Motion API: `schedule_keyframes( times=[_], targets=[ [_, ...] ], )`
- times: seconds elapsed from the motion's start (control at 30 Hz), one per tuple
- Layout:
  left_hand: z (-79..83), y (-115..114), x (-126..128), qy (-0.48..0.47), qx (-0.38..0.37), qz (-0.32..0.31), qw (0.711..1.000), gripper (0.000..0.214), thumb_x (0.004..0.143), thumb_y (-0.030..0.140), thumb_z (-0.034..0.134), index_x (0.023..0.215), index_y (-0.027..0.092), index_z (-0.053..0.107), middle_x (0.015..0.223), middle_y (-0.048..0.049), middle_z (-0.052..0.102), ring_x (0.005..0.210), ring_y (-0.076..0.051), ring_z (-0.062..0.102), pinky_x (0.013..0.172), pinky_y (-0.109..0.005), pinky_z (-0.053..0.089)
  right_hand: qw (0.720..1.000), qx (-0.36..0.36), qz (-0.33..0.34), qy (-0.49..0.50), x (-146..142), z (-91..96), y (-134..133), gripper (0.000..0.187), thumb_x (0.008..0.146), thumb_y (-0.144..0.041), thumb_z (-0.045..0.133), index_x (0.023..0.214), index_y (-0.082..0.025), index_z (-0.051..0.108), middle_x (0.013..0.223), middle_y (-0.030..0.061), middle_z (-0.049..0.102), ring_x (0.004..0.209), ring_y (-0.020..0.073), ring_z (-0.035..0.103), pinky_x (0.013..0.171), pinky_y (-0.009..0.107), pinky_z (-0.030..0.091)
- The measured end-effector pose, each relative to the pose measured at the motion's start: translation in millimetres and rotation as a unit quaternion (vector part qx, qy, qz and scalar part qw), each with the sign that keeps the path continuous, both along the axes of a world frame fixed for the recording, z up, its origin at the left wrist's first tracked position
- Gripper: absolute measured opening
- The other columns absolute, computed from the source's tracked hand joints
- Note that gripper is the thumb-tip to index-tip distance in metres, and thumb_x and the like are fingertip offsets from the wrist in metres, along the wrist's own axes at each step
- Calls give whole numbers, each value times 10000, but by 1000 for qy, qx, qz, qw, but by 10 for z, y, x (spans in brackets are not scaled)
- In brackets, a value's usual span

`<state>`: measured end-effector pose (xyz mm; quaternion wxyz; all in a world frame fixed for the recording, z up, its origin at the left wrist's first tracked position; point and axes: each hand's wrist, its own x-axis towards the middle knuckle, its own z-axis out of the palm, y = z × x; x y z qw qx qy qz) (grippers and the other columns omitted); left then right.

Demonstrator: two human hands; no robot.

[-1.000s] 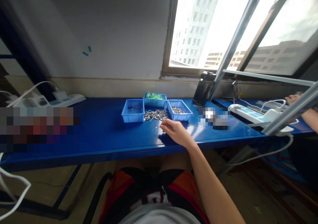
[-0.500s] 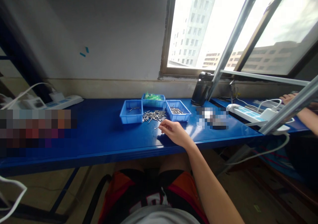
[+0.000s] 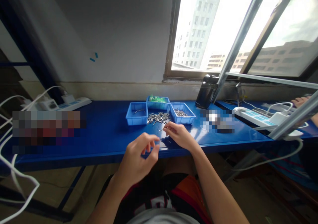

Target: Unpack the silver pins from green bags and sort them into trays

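My right hand [image 3: 177,134] is closed in a pinch above the blue table, gripping a small thin metal pin [image 3: 161,130] that points out to the left. To its left and nearer me is my left hand [image 3: 139,156], thumb and forefinger apart, with nothing visible between them. Just beyond both hands lies a loose pile of metal pins [image 3: 159,117]. Flanking the pile are a left blue bin [image 3: 137,119] with a few pins and a right blue bin [image 3: 185,119] holding many. Behind the pile, a third blue bin [image 3: 150,105] contains green pieces [image 3: 158,99].
A dark bottle [image 3: 206,91] stands by the window, with blurred items in front of it. Power strips with white cables sit at left [image 3: 74,104] and right [image 3: 258,117]. A metal post [image 3: 233,45] slants up at right; another person's hand [image 3: 300,101] is beyond.
My left hand has come into view from below and reached close to the right hand. The right hand keeps its pinch on the pin. The camera view has shifted slightly left.
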<state>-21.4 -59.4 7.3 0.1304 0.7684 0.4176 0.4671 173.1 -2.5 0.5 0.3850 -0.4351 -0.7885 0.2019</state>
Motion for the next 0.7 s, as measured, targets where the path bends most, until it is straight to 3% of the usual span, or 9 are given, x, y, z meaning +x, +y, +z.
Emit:
schedule_keyframes(
  times=[0.13, 0.27, 0.7],
  targets=[
    [33, 304, 74, 9, -80, -1, 997, 287, 855, 383, 470, 1018, 193, 609, 864, -22, 637, 708, -139, 579, 637, -249, 461, 1000, 0, 0, 14, -5, 0, -2, 223, 879, -367, 474, 861, -182, 598, 660, -2, 604, 563, 114, 512, 545, 220, 402],
    [53, 480, 85, 70, -187, -94, 975, 330, 812, 430, 494, 1017, 210, 632, 778, -13, 654, 679, -158, 588, 620, -249, 444, 1000, -1, 7, 12, -6, 14, -11, 247, 876, -379, 480, 802, -175, 598, 673, 4, 603, 588, 119, 518, 561, 227, 404],
    [-18, 542, 37, 55, -179, -93, 978, 235, 796, 364, 506, 825, 178, 647, 729, -19, 652, 683, -159, 583, 627, -249, 425, 999, -12, 46, 11, -14, 50, -41, 228, 867, -360, 510, 797, -163, 601, 676, 4, 598, 588, 111, 497, 564, 220, 391]
  ],
)
